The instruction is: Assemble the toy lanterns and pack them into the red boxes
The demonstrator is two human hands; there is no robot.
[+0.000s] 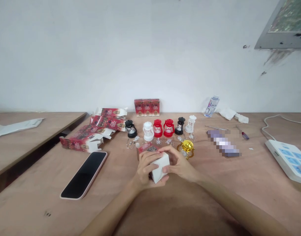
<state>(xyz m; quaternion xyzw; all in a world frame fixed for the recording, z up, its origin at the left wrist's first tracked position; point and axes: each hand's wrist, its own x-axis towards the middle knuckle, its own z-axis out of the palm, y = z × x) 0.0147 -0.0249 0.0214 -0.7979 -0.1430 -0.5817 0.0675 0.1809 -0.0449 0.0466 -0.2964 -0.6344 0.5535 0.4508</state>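
Between my two hands is a small cardboard box (160,167), its white end turned toward me and its red printed side facing up. My left hand (145,170) wraps round the box from the left. The fingers of my right hand (176,164) press on its right side and white end. Just beyond stands a gold mini lantern (186,149), partly behind my right hand. A row of mini lanterns stands farther back: black (131,128), white (148,131), red (157,128), another red (168,127), a second black (180,126) and a second white (190,124).
Wire handles (132,143) lie before the lanterns. Flattened red boxes (78,139) pile up at left, near a phone (84,175). Closed red boxes (147,107) stand by the wall. A bottle (211,106), tissues (227,113), a screwdriver (245,135) and a power strip (288,159) are at right.
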